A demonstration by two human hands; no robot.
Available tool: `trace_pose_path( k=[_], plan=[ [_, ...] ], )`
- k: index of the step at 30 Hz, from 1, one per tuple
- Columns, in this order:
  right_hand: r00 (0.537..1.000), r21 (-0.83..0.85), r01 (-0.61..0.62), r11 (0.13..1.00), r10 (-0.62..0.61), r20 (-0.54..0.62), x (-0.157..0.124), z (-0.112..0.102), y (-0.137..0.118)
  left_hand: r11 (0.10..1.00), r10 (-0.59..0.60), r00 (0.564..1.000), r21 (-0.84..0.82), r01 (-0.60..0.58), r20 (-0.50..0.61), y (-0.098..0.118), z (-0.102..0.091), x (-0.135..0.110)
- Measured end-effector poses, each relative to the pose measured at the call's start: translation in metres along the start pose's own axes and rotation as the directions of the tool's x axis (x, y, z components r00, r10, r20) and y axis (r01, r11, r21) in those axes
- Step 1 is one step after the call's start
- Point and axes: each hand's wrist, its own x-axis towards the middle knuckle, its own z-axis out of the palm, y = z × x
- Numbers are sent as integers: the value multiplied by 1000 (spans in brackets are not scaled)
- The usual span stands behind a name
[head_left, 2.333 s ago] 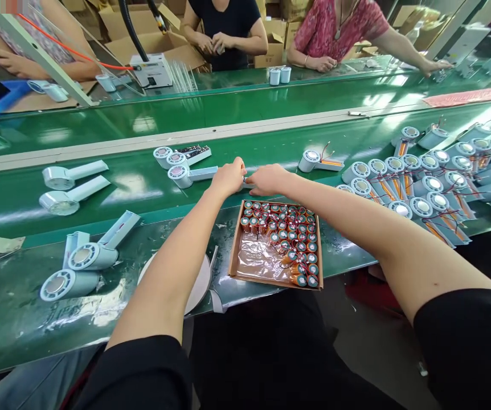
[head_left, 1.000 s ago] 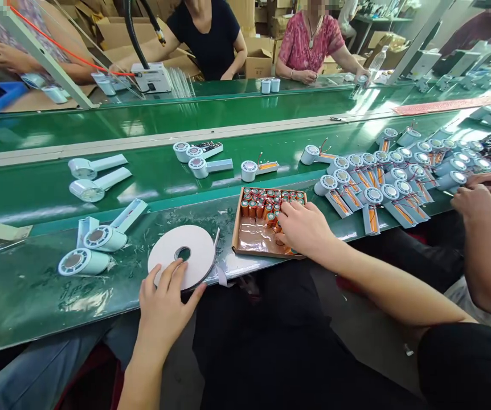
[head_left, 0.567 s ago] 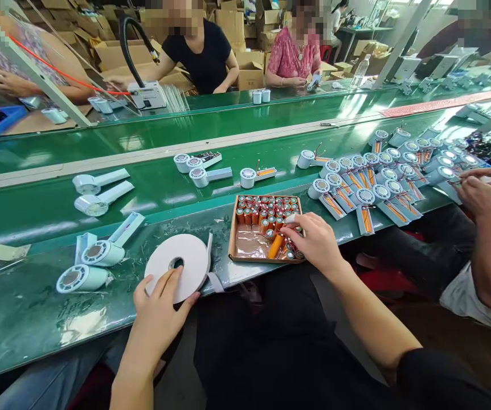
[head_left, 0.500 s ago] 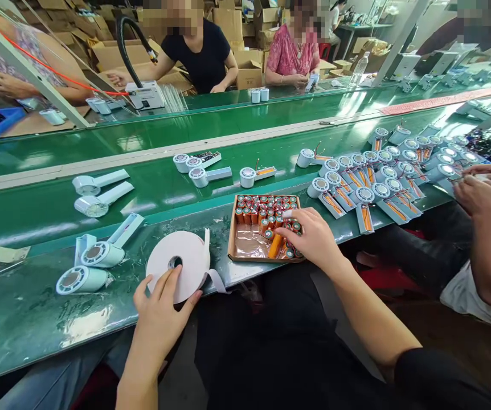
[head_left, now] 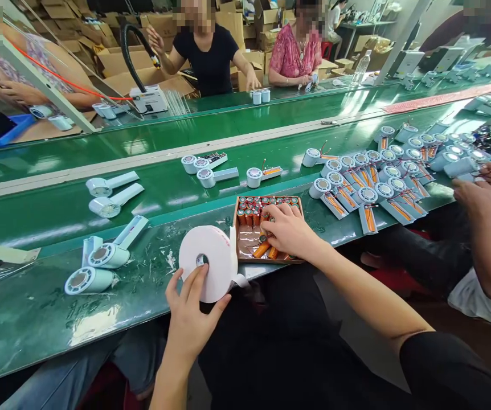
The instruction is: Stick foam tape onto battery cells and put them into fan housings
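Observation:
My left hand (head_left: 194, 319) rests on a white tape roll (head_left: 209, 253) at the near edge of the green bench. Its fingers are spread over the roll's face and the thumb is at the rim, with a loose tape end hanging to the right. My right hand (head_left: 290, 230) is inside a shallow cardboard box (head_left: 234, 242). Its fingers curl down among several orange batteries (head_left: 249, 216) with red wires. What they grip is hidden. The roll now touches the box's left side.
Two white fan housings (head_left: 100, 256) lie left of the roll. More lie on the green belt (head_left: 164, 193), and a big pile (head_left: 377, 176) sits to the right. A co-worker's hands (head_left: 480, 196) work at the right, and people sit across the belt.
My hands left the belt; the left came down on the tape roll and slid it right against the box. The right went into the battery box and shifted leftward among the cells.

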Motion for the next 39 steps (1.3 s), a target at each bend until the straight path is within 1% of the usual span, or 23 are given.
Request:
trace_pose_path(
  k=[3, 5, 7, 11, 14, 17, 19, 20, 21, 22, 23, 24, 25, 26, 27, 28, 30, 32, 34, 35, 36, 38, 39],
  plan=[
    [997, 65, 55, 996, -58, 44, 1, 0, 3, 1000, -1, 1000, -7, 1, 1, 3, -2, 0],
    [994, 59, 93, 994, -96, 58, 3, -1, 2, 1000, 9, 1000, -18, -9, 0, 4, -3, 0],
    [984, 27, 163, 986, -164, 62, 6, -3, -1, 999, 11, 1000, -30, -11, 9, 5, -3, 0],
    [922, 18, 370, 929, -370, 113, 19, 2, -10, 999, -20, 999, -36, 22, 32, 7, -1, 2],
    [893, 51, 407, 912, -409, 186, 34, 14, -14, 999, -15, 999, -37, 16, 35, 10, 1, 3],
    [878, 72, 427, 901, -432, 204, 44, 18, -10, 999, 18, 1000, -32, -18, 22, 11, 0, 4],
    [883, 122, 427, 896, -442, 160, 41, 10, -3, 999, 23, 1000, -26, -23, 3, 11, -2, 3],
    [905, 201, 391, 898, -415, 93, 36, 4, 0, 1000, 20, 1000, -20, -20, -12, 10, -3, 2],
    [939, 324, 327, 888, -343, -6, 28, -3, 4, 1000, 17, 999, -15, -18, -28, 10, -3, 0],
    [970, 484, 244, 840, -217, -111, 18, -9, 6, 1000, 12, 999, -10, -13, -45, 10, -4, -1],
    [982, 655, 160, 739, -50, -183, 7, -15, 6, 1000, 8, 998, -5, -8, -61, 10, -4, -2],
    [973, 798, 89, 596, 119, -198, -5, -19, 4, 1000, 7, 997, -1, -7, -80, 11, -4, -3],
    [953, 891, 41, 452, 250, -170, -16, -21, 1, 1000, 9, 996, 5, -8, -94, 12, -4, -3],
    [934, 945, 6, 328, 334, -122, -26, -22, -5, 1000, 16, 995, 15, -15, -103, 14, -5, -3],
    [922, 972, -23, 236, 381, -71, -35, -21, -12, 999, 31, 994, 30, -28, -106, 17, -5, -2],
    [915, 983, -47, 179, 402, -30, -41, -19, -20, 998, 53, 993, 49, -48, -104, 20, -5, -1],
    [914, 990, -68, 122, 405, 13, -46, -12, -34, 991, 107, 991, 85, -100, -86, 27, -6, 3],
    [916, 996, -69, 53, 398, 42, -45, -4, -43, 986, 132, 989, 106, -125, -66, 32, -7, 5],
    [901, 995, -53, -80, 427, 82, -42, 2, -48, 988, 116, 993, 104, -111, -39, 35, -6, 3],
    [880, 986, -33, -161, 463, 105, -42, 4, -50, 992, 90, 996, 93, -87, -25, 37, -5, 1],
    [848, 970, 3, -243, 514, 127, -41, 5, -54, 996, 59, 998, 75, -58, -11, 38, -3, -2],
    [755, 915, 133, -381, 637, 155, -42, 7, -67, 999, -5, 1000, 33, 4, 8, 41, 4, -10],
    [703, 883, 210, -421, 693, 164, -43, 8, -76, 999, -29, 1000, 15, 29, 9, 43, 8, -14]
  ],
)
